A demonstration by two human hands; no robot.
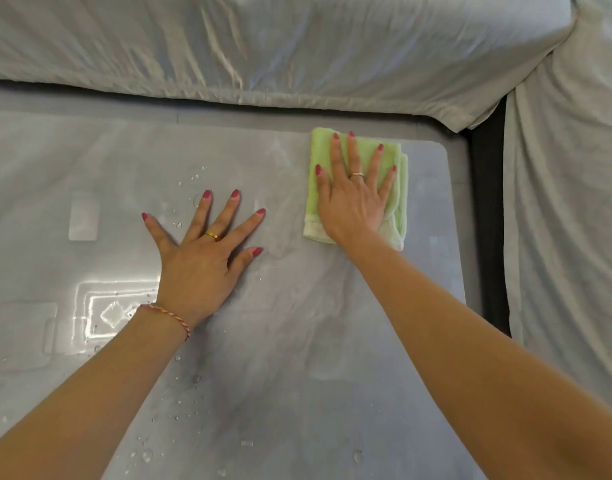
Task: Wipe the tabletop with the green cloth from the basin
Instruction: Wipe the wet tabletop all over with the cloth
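Observation:
A folded green cloth lies flat on the grey tabletop near its far right corner. My right hand presses down on the cloth with fingers spread, covering most of it. My left hand rests flat on the bare tabletop to the left of the cloth, fingers apart, holding nothing. Water drops and a wet sheen show on the surface around and in front of my left hand. The basin is not in view.
Pale grey fabric drapes along the table's far edge and also hangs down the right side. A dark gap runs between the table's right edge and that fabric. Bright reflections lie on the wet surface at left.

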